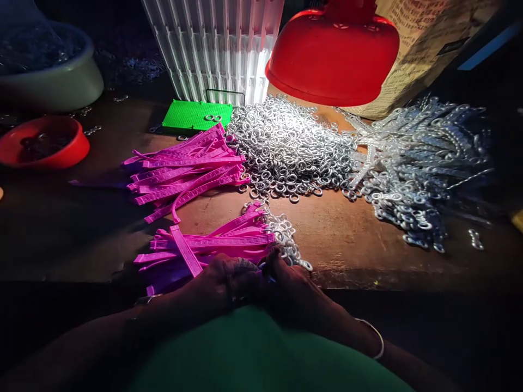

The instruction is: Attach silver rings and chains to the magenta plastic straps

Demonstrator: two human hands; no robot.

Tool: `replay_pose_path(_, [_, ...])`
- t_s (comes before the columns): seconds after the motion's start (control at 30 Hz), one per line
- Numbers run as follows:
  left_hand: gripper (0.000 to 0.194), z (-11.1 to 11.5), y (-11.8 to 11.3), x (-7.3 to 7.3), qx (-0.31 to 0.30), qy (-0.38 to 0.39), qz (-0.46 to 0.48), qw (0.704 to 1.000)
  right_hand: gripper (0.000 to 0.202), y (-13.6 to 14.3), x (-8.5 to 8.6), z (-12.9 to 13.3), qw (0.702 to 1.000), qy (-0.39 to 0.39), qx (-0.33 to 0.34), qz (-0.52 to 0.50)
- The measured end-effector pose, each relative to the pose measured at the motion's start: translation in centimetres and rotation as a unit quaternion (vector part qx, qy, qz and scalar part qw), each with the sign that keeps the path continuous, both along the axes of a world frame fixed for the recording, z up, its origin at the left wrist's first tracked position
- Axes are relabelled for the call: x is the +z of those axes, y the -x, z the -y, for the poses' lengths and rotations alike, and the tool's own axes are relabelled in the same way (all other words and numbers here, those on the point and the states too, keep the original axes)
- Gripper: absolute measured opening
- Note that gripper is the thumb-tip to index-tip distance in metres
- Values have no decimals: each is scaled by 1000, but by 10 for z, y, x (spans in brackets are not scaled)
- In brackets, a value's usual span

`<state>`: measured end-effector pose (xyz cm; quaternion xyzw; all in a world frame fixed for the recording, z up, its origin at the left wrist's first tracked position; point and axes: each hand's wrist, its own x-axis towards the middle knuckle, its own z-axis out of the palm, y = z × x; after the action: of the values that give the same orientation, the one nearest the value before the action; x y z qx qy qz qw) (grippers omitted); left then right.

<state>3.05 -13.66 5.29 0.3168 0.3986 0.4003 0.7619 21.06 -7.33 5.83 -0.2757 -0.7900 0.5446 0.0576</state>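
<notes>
Pink straps (229, 241) with pale rings (285, 228) lie bunched at the front edge of the desk (351, 245), where left hand (231, 277) and right hand (294, 280) meet, fingers curled close, hold too shadowed to tell, apparently working one strap's end, which next calls for steady pinching.

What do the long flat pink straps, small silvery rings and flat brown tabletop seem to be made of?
Long flat pink straps: probably flexible plastic or rubber, satin-looking; several curve smoothly.
Small silvery rings: likely shiny metal, from their bright glints, though coated plastic is possible.
Flat brown tabletop: perhaps worn wood, with pale scuffs near its front edge.
</notes>
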Motion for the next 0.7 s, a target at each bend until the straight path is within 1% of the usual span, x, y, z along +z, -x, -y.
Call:
replay_pose_path(0.07, [29, 0, -1, -3, -1, 18, 6, 1000, 38, -1, -4, -1, 999, -16, 38, -9])
replay_pose_path(0.13, [30, 0, -1, -4, -1, 60, 21, 998, 37, -1, -4, -3, 997, -42, 66, 9])
replay_pose_path(0.23, [27, -2, 0, -6, 4, 112, 65, 992, 28, 1, 1, -7, 992, -65, 102, 43])
replay_pose_path(0.3, [27, -4, 0, -9, 4, 120, 89, 989, 21, 5, 4, -11, 989, -66, 119, 56])
replay_pose_path(0.43, [35, -8, 2, -15, 4, 109, 100, 989, 11, 12, 5, -16, 987, -82, 115, 79])
replay_pose_path(0.5, [38, -11, 2, -16, 3, 111, 108, 988, 11, 15, 8, -18, 985, -88, 119, 88])
replay_pose_path(0.6, [38, -14, 3, -11, 6, 130, 125, 984, 14, 17, 9, -19, 985, -78, 120, 93])
replay_pose_path(0.7, [32, -15, 4, -1, 16, 122, 98, 988, 16, 17, 1, -15, 994, -58, 79, 47])
